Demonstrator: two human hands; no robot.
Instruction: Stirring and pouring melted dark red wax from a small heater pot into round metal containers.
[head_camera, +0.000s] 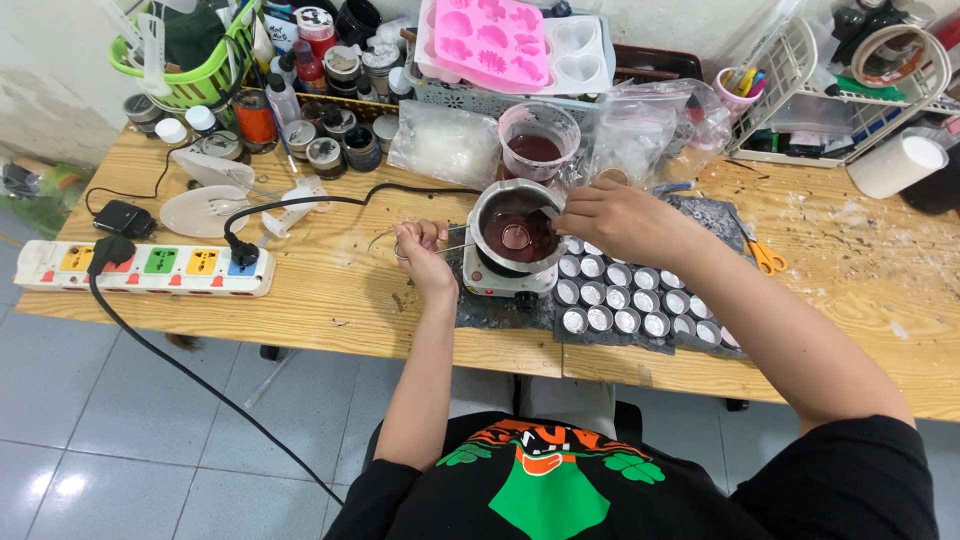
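A steel pot (484, 214) of dark red liquid sits on a small white electric hotplate (505, 283) at the table's middle. My left hand (424, 250) grips a thin wire handle whose small metal ladle (515, 237) hangs in the liquid. My right hand (612, 220) rests at the pot's right rim, fingers closed on something thin that dips into the pot; what it is I cannot tell. Several small round metal cups (625, 298) stand in rows on a dark mat, right of the hotplate.
A clear cup of red liquid (536, 140) stands behind the pot, beside plastic bags (445, 143). A pink mould (490, 40) tops a tray at the back. A power strip (145, 268) lies left, orange scissors (765, 257) right, jars (330, 130) and baskets behind.
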